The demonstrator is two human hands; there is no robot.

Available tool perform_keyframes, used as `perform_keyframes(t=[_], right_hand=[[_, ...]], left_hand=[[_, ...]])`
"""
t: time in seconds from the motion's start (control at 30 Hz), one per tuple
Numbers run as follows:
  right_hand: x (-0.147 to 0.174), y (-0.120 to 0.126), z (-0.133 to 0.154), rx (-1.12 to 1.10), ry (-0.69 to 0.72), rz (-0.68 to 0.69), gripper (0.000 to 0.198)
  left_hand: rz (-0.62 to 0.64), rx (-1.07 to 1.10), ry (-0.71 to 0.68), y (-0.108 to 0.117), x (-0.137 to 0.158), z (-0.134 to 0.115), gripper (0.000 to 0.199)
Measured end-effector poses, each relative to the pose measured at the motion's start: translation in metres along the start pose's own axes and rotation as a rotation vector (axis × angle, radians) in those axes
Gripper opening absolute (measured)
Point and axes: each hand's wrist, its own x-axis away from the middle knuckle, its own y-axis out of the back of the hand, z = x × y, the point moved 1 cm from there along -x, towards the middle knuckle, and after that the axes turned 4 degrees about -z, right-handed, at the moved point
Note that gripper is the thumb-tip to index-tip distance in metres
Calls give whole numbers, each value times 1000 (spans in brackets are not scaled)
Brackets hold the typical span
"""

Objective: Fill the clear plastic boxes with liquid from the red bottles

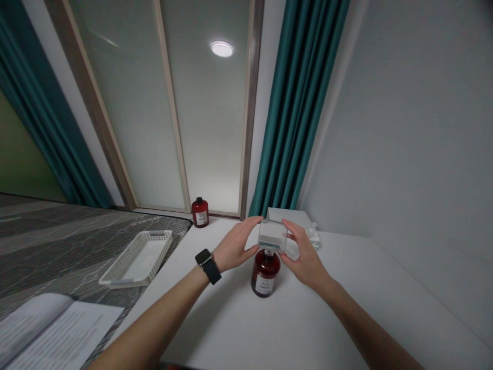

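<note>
Between my two hands is a small clear plastic box [272,234], held up above the white table. My left hand [236,244], with a black watch [208,265] on its wrist, grips the box's left side between thumb and fingers. On the opposite side, my right hand [304,257] pinches it in the same way. Directly below the box stands a dark red bottle [265,275] with a white label. The box hides part of the bottle's top, and I cannot tell whether the two touch.
A second red bottle [200,212] with a black cap stands at the table's [239,329] far left corner. Behind my hands are a white box [289,217] and some clear crumpled plastic [314,238]. To the left lie a white basket [111,280] and an open book [73,329].
</note>
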Motion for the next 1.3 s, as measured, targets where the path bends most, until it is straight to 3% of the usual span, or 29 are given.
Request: perform_keyframes(t=[1.3], right_hand=[[3,0,-4,-21,46,-17,75]], left_hand=[[-39,-87,-72,-2,-1,0,70]])
